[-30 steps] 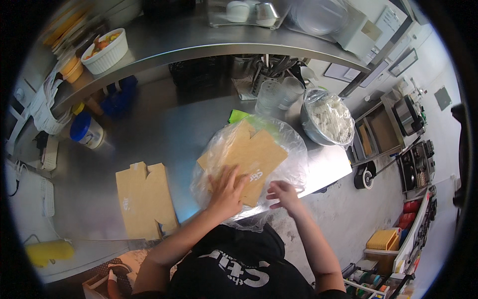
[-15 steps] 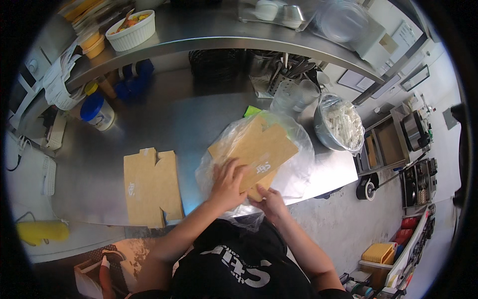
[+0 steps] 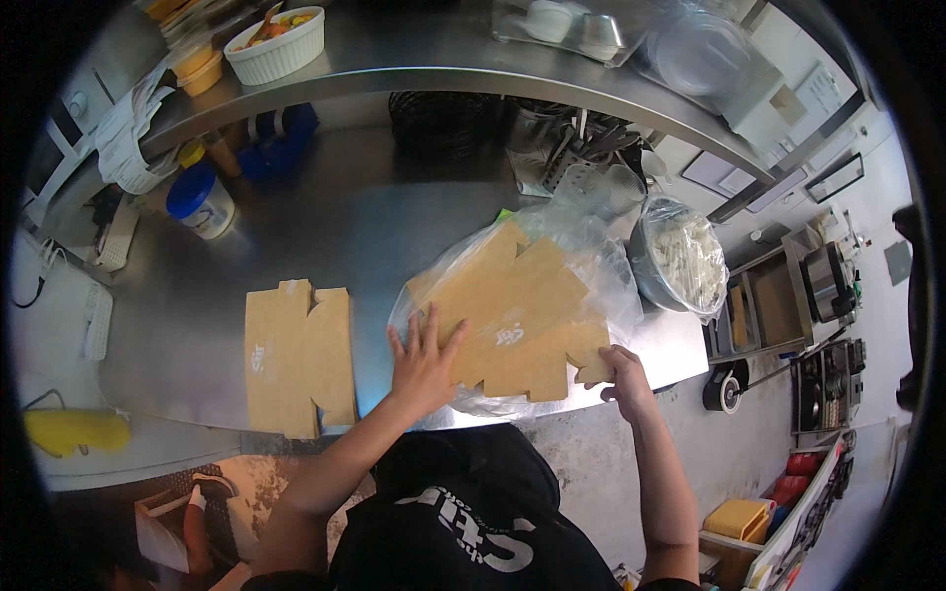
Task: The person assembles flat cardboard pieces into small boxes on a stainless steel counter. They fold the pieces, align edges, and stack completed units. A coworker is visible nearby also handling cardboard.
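My left hand (image 3: 426,369) lies with fingers spread on a brown flat cardboard box blank (image 3: 512,295), near its left side. My right hand (image 3: 624,382) pinches the right end of a cardboard piece with notched edges, between thumb and fingers. I cannot tell how many blanks overlap here. Under and around the cardboard lies a crumpled clear plastic bag (image 3: 613,271). Further left on the steel worktop (image 3: 187,345), another pile of folded-flat cardboard boxes (image 3: 286,360) sits apart from both hands.
A steel bowl of plastic-wrapped items (image 3: 680,251) stands at the right, next to clear cups (image 3: 623,187) and a utensil holder (image 3: 567,172). A blue-lidded tub (image 3: 200,202) is at the back left. Overhead, a steel shelf (image 3: 414,74) carries a white dish (image 3: 279,49).
My right hand has moved right, drawing out a cardboard piece's end from beneath the others. My left hand has slid left and spread its fingers. The view has shifted slightly.
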Motion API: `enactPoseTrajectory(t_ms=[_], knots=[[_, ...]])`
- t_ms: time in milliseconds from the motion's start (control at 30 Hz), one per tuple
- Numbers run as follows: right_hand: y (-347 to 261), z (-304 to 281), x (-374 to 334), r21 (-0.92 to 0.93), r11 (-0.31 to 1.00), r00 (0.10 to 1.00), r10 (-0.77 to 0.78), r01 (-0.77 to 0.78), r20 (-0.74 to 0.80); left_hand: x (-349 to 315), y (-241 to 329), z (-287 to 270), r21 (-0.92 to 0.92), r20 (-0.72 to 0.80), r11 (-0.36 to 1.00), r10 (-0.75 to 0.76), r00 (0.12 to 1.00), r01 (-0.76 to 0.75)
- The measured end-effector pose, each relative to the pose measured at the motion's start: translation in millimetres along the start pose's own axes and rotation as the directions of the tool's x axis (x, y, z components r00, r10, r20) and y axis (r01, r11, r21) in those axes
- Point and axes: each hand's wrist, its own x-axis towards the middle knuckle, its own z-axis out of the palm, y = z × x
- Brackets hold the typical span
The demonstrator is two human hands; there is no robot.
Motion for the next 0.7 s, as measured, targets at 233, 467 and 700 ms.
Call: enactPoseTrajectory(t_ms=[233,467,700], knots=[[-12.1,-18.8,-60.5,0.023,0.989,0.981,-0.141,0.146,-0.132,10.0,18.0,-3.8,0.036,0.044,0.997,-0.066,0.997,0.064],[-51.3,-100.6,-181.9,0.007,0.956,0.919,-0.279,0.292,-0.279,8.1,49.9,-7.9,-0.097,0.013,0.993,-0.064,0.998,0.065],[-22.9,-31.0,-109.1,0.252,0.809,0.838,-0.457,0.531,-0.298,-32.6,11.4,-43.8,-0.208,-0.303,0.976,-0.006,0.953,-0.06]])
